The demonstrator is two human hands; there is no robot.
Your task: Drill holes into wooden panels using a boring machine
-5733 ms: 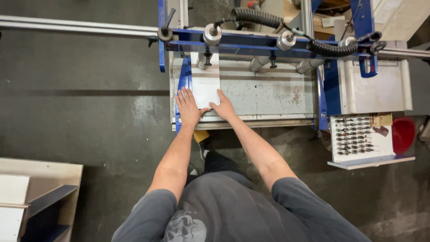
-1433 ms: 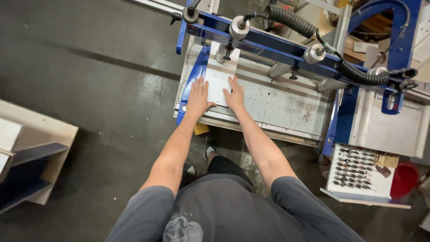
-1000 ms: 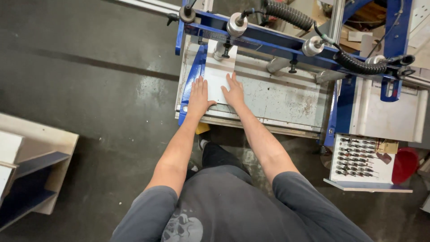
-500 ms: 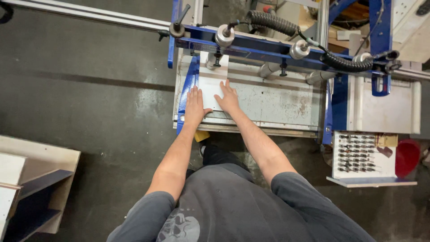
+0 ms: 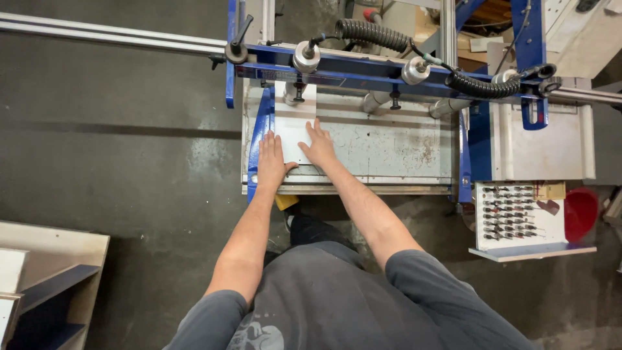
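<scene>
Pressing flat, both hands pin a white rectangular panel (image 5: 293, 133) to the worn, scuffed grey steel tabletop (image 5: 389, 146) in the head view. The left hand (image 5: 271, 162) lies open along the panel's left edge by the blue fence (image 5: 261, 133); the right hand (image 5: 318, 146) spreads open on its lower right corner. Since half a second ago the hands and panel sit unchanged, so the panel stays seated under the blue beam (image 5: 363, 68) with its ribbed black hose (image 5: 376, 35).

At twelve o'clock from both hands, the blue crossbeam (image 5: 363, 68) with its clamp knobs and black corrugated hose (image 5: 382, 35) hangs over the grey machine table (image 5: 389, 146), blocking that way. Toward three o'clock the table surface lies bare; at nine, a blue side fence (image 5: 259, 133) stands close.
</scene>
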